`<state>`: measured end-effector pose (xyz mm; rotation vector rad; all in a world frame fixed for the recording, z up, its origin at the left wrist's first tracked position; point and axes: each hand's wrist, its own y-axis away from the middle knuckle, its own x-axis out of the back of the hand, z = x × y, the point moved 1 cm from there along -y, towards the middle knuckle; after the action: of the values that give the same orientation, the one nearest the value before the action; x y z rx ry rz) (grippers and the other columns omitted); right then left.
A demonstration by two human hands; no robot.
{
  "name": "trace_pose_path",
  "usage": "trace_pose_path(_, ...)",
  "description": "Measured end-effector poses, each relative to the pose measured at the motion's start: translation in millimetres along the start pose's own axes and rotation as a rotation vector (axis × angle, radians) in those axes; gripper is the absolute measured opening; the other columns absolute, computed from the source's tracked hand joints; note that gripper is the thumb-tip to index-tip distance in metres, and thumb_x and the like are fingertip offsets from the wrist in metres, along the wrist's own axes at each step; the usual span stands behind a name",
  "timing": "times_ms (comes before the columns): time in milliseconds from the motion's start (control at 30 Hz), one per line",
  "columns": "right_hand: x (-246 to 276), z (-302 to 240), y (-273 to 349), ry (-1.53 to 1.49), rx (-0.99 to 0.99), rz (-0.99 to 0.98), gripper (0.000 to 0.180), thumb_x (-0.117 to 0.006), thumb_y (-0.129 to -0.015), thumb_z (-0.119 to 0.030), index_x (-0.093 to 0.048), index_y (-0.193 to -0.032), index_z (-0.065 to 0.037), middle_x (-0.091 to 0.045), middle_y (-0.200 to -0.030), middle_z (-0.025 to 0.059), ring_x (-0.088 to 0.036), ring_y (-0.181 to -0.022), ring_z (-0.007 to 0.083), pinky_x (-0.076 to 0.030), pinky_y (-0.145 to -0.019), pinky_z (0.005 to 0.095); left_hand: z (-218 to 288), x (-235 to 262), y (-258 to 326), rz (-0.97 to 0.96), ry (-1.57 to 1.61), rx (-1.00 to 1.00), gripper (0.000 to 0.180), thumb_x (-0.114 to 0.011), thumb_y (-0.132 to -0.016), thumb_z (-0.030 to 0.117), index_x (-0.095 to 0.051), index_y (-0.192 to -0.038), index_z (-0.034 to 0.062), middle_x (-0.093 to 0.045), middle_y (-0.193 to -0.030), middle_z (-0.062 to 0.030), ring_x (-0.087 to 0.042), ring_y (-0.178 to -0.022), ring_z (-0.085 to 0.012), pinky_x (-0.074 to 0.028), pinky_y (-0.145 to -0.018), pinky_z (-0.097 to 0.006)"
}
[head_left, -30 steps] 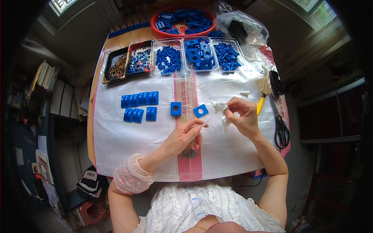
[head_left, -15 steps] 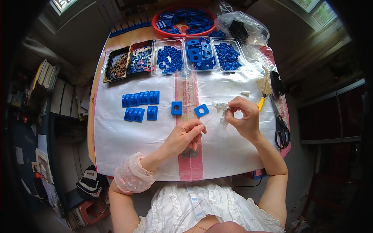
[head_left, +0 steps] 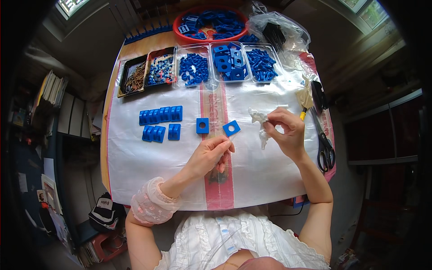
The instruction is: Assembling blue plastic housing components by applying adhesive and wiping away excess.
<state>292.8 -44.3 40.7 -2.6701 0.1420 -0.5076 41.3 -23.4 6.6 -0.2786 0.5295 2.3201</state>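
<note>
The crumpled white wad is right of centre in the frame, pinched between the thumb and fingers of your right hand, with one ragged end hanging below. Pinch it lightly and near its middle, so that the thin stuff doesn't tear or shed bits.

Your left hand, at the centre, has its thumb and fingertips pressed together; whether something fine sits between them, I cannot tell. Its fingertips are just beside the tilted blue square plate, so lift your wrist a little rather than nudge that plate askew. The other blue square plate lies just left of it; give it the same room.

Let the wad's loose end hang clear of both holes. Farther out, the curved blue blocks at centre left are well away from your fingers. At the right side, mind your forearm near the black scissors; the parts trays along the top are well apart from both hands.
</note>
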Motion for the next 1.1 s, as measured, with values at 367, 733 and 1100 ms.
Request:
trace_pose_path(367, -12.3, -3.7, 3.8, 0.048, 0.052, -0.097, 0.015, -0.073, -0.073, 0.009, -0.068, -0.086, 0.003, -0.066, -0.078, 0.0076, -0.064, -0.066, 0.0117, -0.05, -0.059, 0.0226, 2.7, -2.2, 1.8, -0.019, -0.026, 0.021, 0.03, -0.049, -0.105, 0.027, -0.061, -0.094, 0.002, -0.056, -0.068, -0.0023, -0.056, -0.051, -0.0085, -0.041, -0.046, -0.02)
trace_pose_path(733, 6.4, -4.2, -1.2, 0.106, 0.02, -0.006, 0.016, -0.068, -0.069, 0.011, -0.062, -0.082, 0.003, -0.058, -0.074, 0.0042, -0.055, -0.063, 0.0084, -0.046, -0.058, 0.0212, -0.4, -3.1, 3.2, -0.059, -0.073, 0.046, 0.029, -0.049, -0.104, 0.026, -0.062, -0.092, 0.0027, -0.056, -0.066, -0.0005, -0.055, -0.05, -0.0068, -0.041, -0.048, -0.019)
trace_pose_path(1100, -2.9, -5.8, 0.3, 0.035, 0.049, -0.111, 0.018, -0.074, -0.074, 0.008, -0.071, -0.092, 0.003, -0.066, -0.079, 0.0065, -0.063, -0.068, 0.0107, -0.051, -0.061, 0.0232, 3.0, 2.0, 1.6, -0.058, -0.013, 0.05, 0.031, -0.048, -0.105, 0.027, -0.061, -0.093, 0.0016, -0.056, -0.069, -0.0035, -0.055, -0.051, -0.009, -0.044, -0.049, -0.02)
